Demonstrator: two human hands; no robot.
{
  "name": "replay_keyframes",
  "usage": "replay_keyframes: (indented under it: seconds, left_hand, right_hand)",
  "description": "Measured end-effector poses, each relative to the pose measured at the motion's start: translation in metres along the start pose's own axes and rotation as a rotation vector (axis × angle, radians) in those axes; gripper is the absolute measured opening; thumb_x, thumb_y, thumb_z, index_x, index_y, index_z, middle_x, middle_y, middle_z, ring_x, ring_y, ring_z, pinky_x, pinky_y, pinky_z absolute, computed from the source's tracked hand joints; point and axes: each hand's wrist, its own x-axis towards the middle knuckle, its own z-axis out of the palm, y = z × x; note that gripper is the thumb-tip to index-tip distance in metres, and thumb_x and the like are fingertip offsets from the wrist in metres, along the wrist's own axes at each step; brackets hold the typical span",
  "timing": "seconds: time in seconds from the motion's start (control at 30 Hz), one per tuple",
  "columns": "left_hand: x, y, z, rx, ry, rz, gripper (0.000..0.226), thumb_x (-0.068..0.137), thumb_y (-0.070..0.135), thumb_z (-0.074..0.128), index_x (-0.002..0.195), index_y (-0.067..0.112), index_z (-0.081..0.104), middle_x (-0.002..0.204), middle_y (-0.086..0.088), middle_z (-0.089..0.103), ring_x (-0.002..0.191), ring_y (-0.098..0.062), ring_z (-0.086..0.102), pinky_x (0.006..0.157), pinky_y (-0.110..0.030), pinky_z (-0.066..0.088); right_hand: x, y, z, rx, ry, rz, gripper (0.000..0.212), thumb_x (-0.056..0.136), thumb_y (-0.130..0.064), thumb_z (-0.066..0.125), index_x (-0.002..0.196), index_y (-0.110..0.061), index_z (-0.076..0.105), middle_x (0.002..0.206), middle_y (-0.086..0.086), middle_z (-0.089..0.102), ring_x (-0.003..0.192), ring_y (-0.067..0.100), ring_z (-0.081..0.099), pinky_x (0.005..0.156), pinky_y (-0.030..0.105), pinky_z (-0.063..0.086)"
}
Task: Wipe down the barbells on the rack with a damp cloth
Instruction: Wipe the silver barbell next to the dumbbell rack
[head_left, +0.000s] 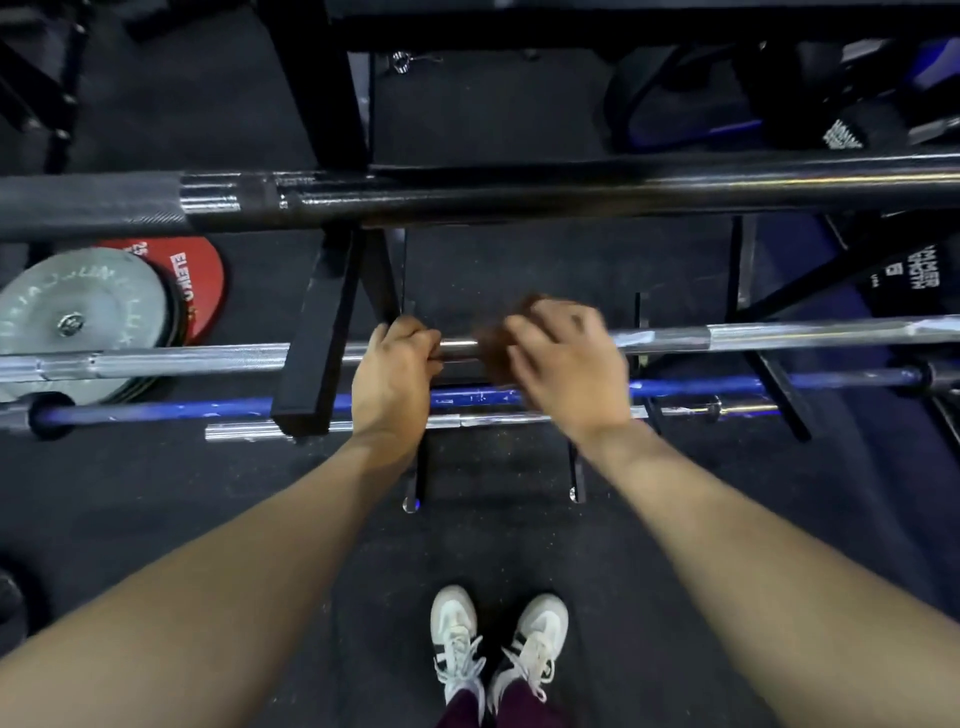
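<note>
A silver barbell lies across the black rack at mid-height. My left hand grips its shaft just right of the rack's upright. My right hand, blurred, holds a brown cloth wrapped on the same shaft, a short gap from the left hand. A thick black barbell rests on the level above. Below the silver bar lie a blue barbell and a short chrome bar.
Grey and red weight plates lean at the left behind the bars. Black and blue gym gear fills the upper right. The rack's feet reach toward me over dark rubber floor. My white shoes stand below.
</note>
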Motion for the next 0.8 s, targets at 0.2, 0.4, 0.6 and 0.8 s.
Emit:
replay_keyframes:
  seconds: [0.2, 0.4, 0.6, 0.8]
  left_hand:
    - [0.001, 0.007, 0.003, 0.029, -0.012, 0.038, 0.019, 0.092, -0.001, 0.052, 0.106, 0.004, 0.065, 0.109, -0.002, 0.056, 0.081, 0.008, 0.036, 0.067, 0.005, 0.028]
    - [-0.002, 0.012, 0.000, 0.146, 0.022, 0.015, 0.013, 0.090, 0.004, 0.052, 0.094, 0.006, 0.065, 0.107, -0.004, 0.055, 0.099, -0.017, 0.045, 0.061, -0.026, 0.032]
    - [0.005, 0.002, 0.002, 0.029, 0.008, -0.013, 0.019, 0.094, 0.008, 0.052, 0.108, 0.009, 0.063, 0.108, -0.001, 0.054, 0.083, 0.027, 0.039, 0.059, -0.002, 0.034]
    - [0.002, 0.008, 0.004, 0.131, 0.010, -0.025, 0.018, 0.094, 0.006, 0.051, 0.107, 0.008, 0.063, 0.108, -0.003, 0.054, 0.075, -0.001, 0.042, 0.053, -0.015, 0.026]
  right_hand:
    - [-0.010, 0.044, -0.008, -0.126, 0.017, 0.305, 0.020, 0.084, -0.019, 0.054, 0.093, -0.013, 0.070, 0.095, 0.007, 0.063, 0.088, 0.017, 0.037, 0.079, 0.027, 0.032]
    - [0.010, -0.057, 0.012, -0.024, -0.124, 0.004, 0.039, 0.082, -0.043, 0.062, 0.114, -0.022, 0.065, 0.117, 0.006, 0.060, 0.102, 0.038, 0.054, 0.098, 0.058, 0.039]
    - [-0.014, 0.039, -0.003, -0.049, -0.107, 0.076, 0.035, 0.079, -0.034, 0.066, 0.111, -0.019, 0.068, 0.116, 0.011, 0.063, 0.093, 0.043, 0.056, 0.079, 0.049, 0.052]
    - [0.004, 0.002, -0.006, 0.019, -0.315, 0.249, 0.030, 0.089, -0.039, 0.051, 0.117, -0.032, 0.061, 0.126, -0.003, 0.052, 0.114, 0.030, 0.044, 0.093, 0.048, 0.039]
